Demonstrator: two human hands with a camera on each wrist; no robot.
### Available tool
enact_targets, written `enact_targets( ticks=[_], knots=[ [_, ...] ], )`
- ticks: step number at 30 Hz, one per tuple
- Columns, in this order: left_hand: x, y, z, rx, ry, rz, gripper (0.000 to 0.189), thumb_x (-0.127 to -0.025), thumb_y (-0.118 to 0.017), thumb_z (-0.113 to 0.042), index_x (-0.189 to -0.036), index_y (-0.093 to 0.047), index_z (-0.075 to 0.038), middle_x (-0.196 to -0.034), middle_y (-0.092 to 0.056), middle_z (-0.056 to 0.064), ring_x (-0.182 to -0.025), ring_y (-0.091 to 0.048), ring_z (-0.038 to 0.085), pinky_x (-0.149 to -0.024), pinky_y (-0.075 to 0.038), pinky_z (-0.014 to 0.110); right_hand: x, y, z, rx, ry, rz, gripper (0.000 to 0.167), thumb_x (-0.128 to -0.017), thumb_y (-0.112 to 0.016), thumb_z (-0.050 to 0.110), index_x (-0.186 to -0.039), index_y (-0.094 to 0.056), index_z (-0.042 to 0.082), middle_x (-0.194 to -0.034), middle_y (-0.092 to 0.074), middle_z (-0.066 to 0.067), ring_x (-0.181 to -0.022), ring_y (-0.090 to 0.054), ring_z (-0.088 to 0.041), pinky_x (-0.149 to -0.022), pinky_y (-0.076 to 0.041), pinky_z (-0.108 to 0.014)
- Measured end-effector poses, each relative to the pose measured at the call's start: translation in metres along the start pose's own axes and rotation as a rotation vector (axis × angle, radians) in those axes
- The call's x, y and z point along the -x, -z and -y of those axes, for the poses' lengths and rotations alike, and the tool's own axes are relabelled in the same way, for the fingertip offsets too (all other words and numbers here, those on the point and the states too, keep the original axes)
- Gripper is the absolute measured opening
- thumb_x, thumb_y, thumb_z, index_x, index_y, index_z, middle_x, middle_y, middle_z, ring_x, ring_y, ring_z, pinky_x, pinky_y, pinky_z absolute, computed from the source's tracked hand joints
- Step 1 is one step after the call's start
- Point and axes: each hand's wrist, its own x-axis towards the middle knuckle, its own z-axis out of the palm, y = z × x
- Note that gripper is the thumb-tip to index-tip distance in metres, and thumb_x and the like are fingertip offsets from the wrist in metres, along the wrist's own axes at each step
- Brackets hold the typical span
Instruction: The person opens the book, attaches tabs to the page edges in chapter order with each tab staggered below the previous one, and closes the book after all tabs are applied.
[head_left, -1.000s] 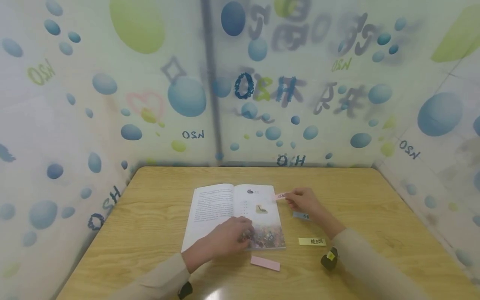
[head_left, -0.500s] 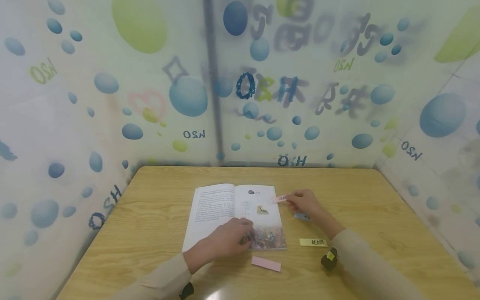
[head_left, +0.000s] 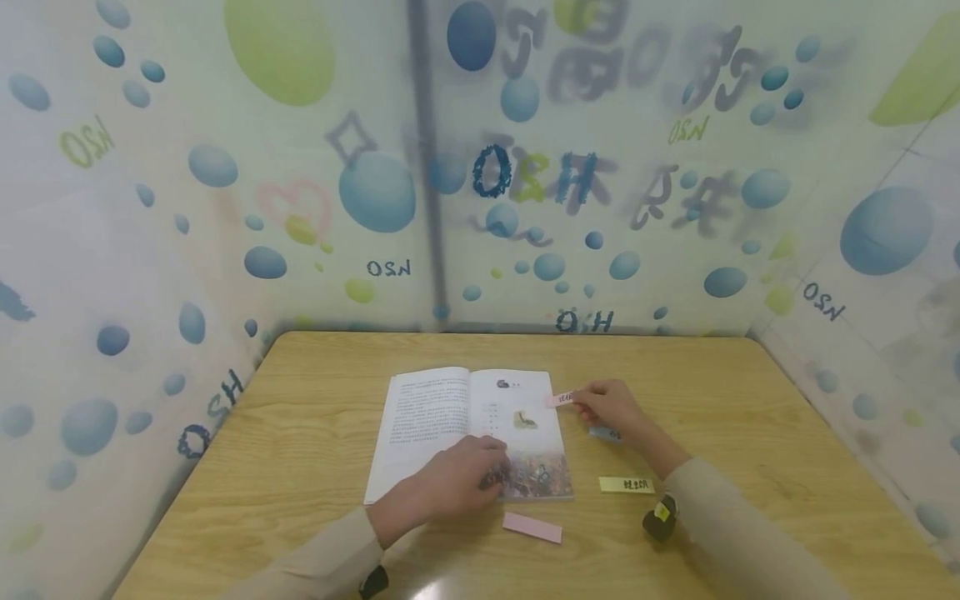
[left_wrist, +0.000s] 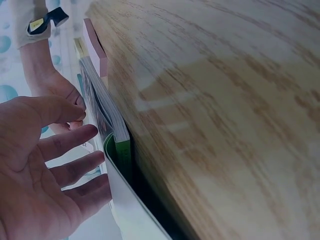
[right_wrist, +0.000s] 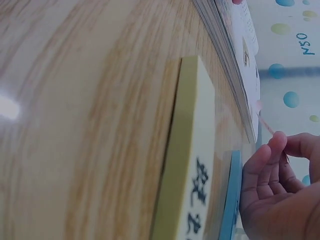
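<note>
An open book (head_left: 423,417) lies on the table with a picture on its right page. My left hand (head_left: 457,475) rests across its lower middle. In the left wrist view the fingers of that left hand (left_wrist: 55,165) are loosely bent at the book's edge (left_wrist: 117,115). My right hand (head_left: 617,410) pinches a pink sticky note (head_left: 561,400) with handwriting on it, thumb against fingertips. The note's free end meets the right page's outer edge; in the right wrist view the note (right_wrist: 266,125) stands edge-on, tilted toward the page.
A blue sticky-note pad (head_left: 604,433) lies partly under my right hand. Nearer me are a yellow pad (head_left: 626,484) with handwriting and a plain pink pad (head_left: 532,527) below the book. A patterned wall (head_left: 360,300) rises behind the wooden table (head_left: 315,367).
The pink sticky note in my right hand has dipped very slightly at the page edge. My left hand stays on the book, and the pads lie where they were.
</note>
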Motion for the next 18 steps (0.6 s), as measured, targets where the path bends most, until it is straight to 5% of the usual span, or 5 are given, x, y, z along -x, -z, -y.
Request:
enact_targets(
  ticks=[11,18],
  knots=[
    [-0.001,-0.002,0.000,-0.002,-0.016,-0.003,0.031,-0.086,-0.080,-0.019,-0.116,-0.071,-0.016,-0.142,-0.056,0.011,-0.133,-0.048,0.032,-0.107,-0.043,0.048,-0.001,0.007,-0.002,-0.044,-0.010,-0.005,0.023,-0.099,-0.065,0.017,-0.102,-0.069,-0.005,-0.089,-0.068,-0.012,-0.074,-0.064,-0.017,-0.067,-0.058,-0.027],
    [-0.003,-0.005,0.004,-0.051,-0.034,-0.025,0.057,-0.081,-0.086,-0.025,-0.131,-0.062,-0.013,-0.151,-0.047,0.014,-0.141,-0.038,0.033,-0.115,-0.032,0.047,-0.001,0.017,-0.005,-0.104,-0.005,-0.004,0.025,-0.098,-0.068,0.018,-0.103,-0.069,-0.006,-0.087,-0.069,-0.010,-0.073,-0.065,-0.016,-0.068,-0.059,-0.028]
  ],
)
